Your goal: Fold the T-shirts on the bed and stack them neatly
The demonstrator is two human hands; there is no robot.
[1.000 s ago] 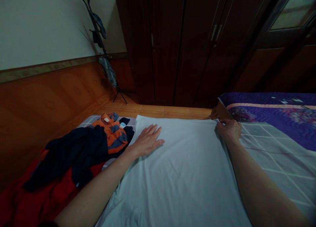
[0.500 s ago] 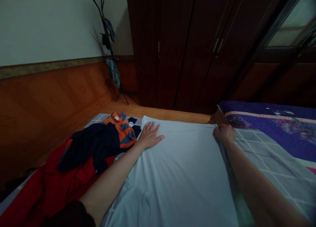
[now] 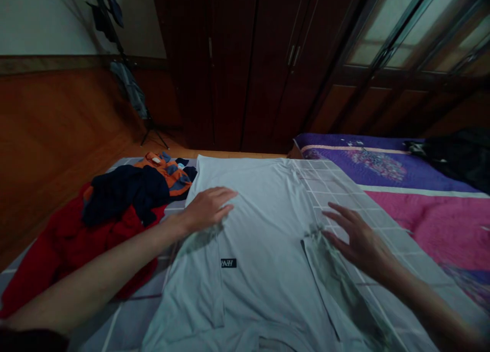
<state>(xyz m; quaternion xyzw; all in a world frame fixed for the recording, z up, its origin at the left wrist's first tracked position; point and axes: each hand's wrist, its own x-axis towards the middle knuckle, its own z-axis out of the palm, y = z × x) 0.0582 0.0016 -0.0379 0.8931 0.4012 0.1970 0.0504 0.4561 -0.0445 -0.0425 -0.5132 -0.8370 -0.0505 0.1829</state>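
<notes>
A pale grey-white T-shirt [image 3: 264,209] lies spread on the checked bed sheet, its hem at the far end and its collar near me. A small dark label with white letters [image 3: 228,263] shows on its front. My left hand [image 3: 210,208] is over the shirt's left side, fingers stretched out; whether it touches the cloth I cannot tell. Beside the right sleeve [image 3: 329,270], my right hand [image 3: 356,234] has its fingers spread, holding nothing. That sleeve looks rumpled, with a greenish tint.
Left of the shirt is a pile of clothes: a red garment [image 3: 49,260], a navy one [image 3: 124,191] and an orange one [image 3: 174,178]. A purple and pink bed cover [image 3: 417,214] lies to the right. Beyond stand a dark wardrobe [image 3: 229,86] and a coat stand [image 3: 115,35].
Both hands have drawn back from the shirt's far edge towards me. My right hand has let go of the far right corner and opened. The view has turned right and down, showing the label and sleeves.
</notes>
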